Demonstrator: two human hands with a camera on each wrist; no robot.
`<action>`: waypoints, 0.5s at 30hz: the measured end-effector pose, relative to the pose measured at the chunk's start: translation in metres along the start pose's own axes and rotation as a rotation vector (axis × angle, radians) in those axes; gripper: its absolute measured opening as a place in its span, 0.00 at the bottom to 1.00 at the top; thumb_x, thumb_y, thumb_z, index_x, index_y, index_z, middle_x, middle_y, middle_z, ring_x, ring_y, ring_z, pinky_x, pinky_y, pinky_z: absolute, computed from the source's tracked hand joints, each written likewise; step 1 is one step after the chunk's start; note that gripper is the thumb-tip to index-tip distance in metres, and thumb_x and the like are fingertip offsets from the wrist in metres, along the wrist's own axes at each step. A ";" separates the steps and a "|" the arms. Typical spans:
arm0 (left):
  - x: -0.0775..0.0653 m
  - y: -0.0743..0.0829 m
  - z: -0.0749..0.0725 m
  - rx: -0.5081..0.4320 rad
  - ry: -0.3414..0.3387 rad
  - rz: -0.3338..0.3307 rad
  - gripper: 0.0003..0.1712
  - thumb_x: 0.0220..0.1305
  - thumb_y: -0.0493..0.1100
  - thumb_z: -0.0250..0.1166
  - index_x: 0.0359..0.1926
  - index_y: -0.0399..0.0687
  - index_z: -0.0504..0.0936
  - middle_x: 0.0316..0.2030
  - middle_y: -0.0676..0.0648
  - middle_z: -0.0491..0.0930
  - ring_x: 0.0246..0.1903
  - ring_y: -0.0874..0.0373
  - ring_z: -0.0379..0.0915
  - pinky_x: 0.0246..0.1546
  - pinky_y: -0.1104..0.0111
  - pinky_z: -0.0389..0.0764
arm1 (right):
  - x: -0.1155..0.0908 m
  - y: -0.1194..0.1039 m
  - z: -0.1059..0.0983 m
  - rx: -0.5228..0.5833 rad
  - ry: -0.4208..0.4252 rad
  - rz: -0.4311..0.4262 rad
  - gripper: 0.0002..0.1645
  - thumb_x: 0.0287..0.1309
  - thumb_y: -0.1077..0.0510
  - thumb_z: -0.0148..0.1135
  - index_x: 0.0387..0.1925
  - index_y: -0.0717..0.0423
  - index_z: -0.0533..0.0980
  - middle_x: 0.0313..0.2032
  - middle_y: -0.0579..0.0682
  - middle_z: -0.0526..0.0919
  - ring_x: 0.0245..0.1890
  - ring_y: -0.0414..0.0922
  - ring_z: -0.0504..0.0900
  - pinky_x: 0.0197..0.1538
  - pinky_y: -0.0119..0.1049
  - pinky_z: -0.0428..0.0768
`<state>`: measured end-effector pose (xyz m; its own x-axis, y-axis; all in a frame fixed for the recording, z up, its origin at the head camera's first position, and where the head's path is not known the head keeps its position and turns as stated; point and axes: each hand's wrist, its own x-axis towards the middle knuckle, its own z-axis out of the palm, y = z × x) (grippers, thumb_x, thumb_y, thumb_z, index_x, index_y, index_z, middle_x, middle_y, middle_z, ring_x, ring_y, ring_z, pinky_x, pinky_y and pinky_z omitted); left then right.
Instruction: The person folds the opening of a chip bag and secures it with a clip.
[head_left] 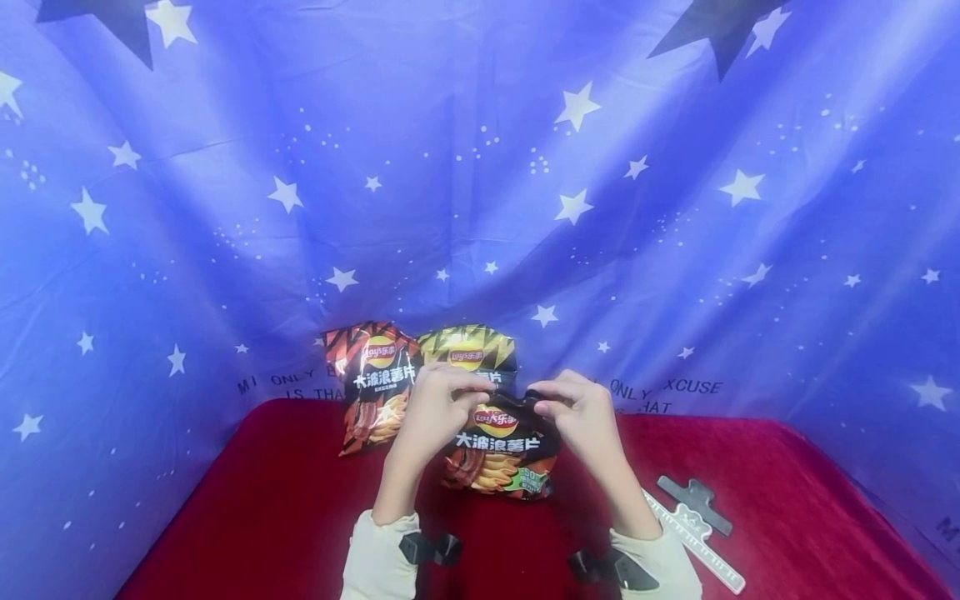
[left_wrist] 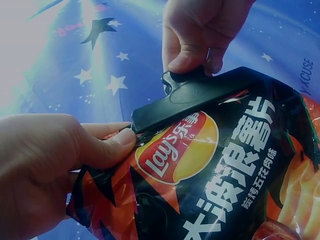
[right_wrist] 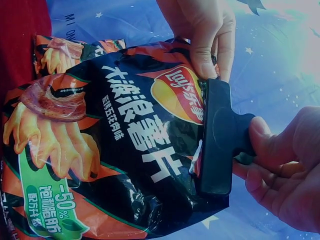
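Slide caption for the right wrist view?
Right-hand grip pinches a wide black plastic clip along the top of a glossy black-and-orange chip bag; left-hand grip holds the bag's edge.

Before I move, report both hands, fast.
Left hand: closed, pinching the front chip bag by its top edge.
Right hand: closed, pinching the black clip by its handle.

Backgnd is filled by a blue fabric backdrop (head_left: 450, 225), hung in soft folds & printed w/ white stars (head_left: 577, 107), lg. dark stars (head_left: 716, 33) up top and blk. lettering (head_left: 692, 388) low down. Tabletop (head_left: 300, 508) is finished in plush-looking deep red. Pale glare (left_wrist: 30, 60) is seen in both wrist views.
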<state>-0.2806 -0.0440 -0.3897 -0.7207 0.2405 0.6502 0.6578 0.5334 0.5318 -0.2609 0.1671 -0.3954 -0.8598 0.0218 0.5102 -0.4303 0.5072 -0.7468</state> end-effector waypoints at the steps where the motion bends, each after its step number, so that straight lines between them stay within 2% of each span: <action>1: 0.000 0.000 0.000 0.002 -0.002 0.001 0.11 0.53 0.34 0.76 0.39 0.50 0.92 0.37 0.50 0.91 0.40 0.55 0.87 0.65 0.51 0.70 | 0.000 0.000 0.000 -0.002 -0.001 0.001 0.15 0.46 0.74 0.73 0.37 0.59 0.89 0.25 0.51 0.81 0.29 0.40 0.72 0.33 0.28 0.73; 9: 0.000 0.001 0.000 0.004 -0.003 0.003 0.12 0.52 0.34 0.76 0.38 0.50 0.92 0.37 0.50 0.91 0.40 0.56 0.87 0.65 0.51 0.71 | 0.001 0.002 -0.002 0.031 -0.017 0.024 0.15 0.47 0.75 0.72 0.38 0.61 0.89 0.26 0.52 0.81 0.29 0.41 0.73 0.34 0.28 0.75; 15: 0.000 0.002 0.000 -0.012 -0.007 -0.026 0.12 0.53 0.33 0.76 0.38 0.51 0.92 0.38 0.50 0.91 0.41 0.55 0.87 0.66 0.52 0.70 | 0.001 0.003 -0.002 0.033 -0.019 0.026 0.15 0.48 0.75 0.72 0.39 0.62 0.89 0.26 0.53 0.80 0.29 0.41 0.73 0.33 0.28 0.75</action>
<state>-0.2798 -0.0430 -0.3888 -0.7394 0.2322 0.6320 0.6411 0.5295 0.5555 -0.2626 0.1703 -0.3962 -0.8757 0.0180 0.4824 -0.4164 0.4776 -0.7736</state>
